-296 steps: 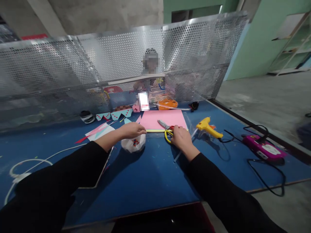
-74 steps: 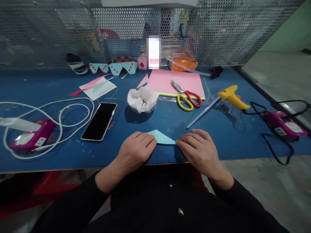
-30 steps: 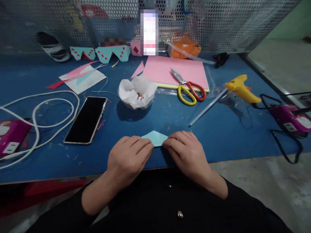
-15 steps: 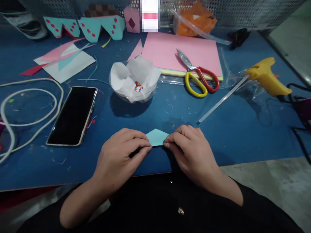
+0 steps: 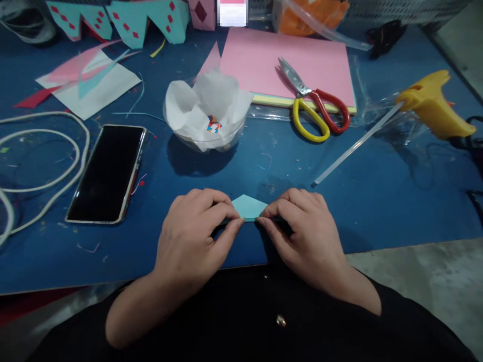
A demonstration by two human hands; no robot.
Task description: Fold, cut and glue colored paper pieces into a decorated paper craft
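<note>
A small piece of light-blue paper (image 5: pixel 249 207) with a pointed top edge lies between my two hands near the table's front. My left hand (image 5: pixel 199 229) pinches its left end between thumb and fingers. At the right end, my right hand (image 5: pixel 304 231) pinches it the same way. A narrow folded strip shows along the paper's near edge, between the thumbs. The fingers hide both ends of the paper. Beyond the hands stands a clear bowl (image 5: pixel 206 143) lined with white paper, with small coloured bits inside.
Scissors (image 5: pixel 320 108) with red and yellow handles rest on a pink paper stack (image 5: pixel 256 60). A yellow glue gun (image 5: pixel 433 103) with a long glue stick lies right. A phone (image 5: pixel 105 173) and a white cable (image 5: pixel 85 146) are left. Blue paper cut-outs (image 5: pixel 147 22) stand behind.
A thin fold now shows along the paper's near edge, and my thumbs have come up onto it. The view has tilted slightly downward.
</note>
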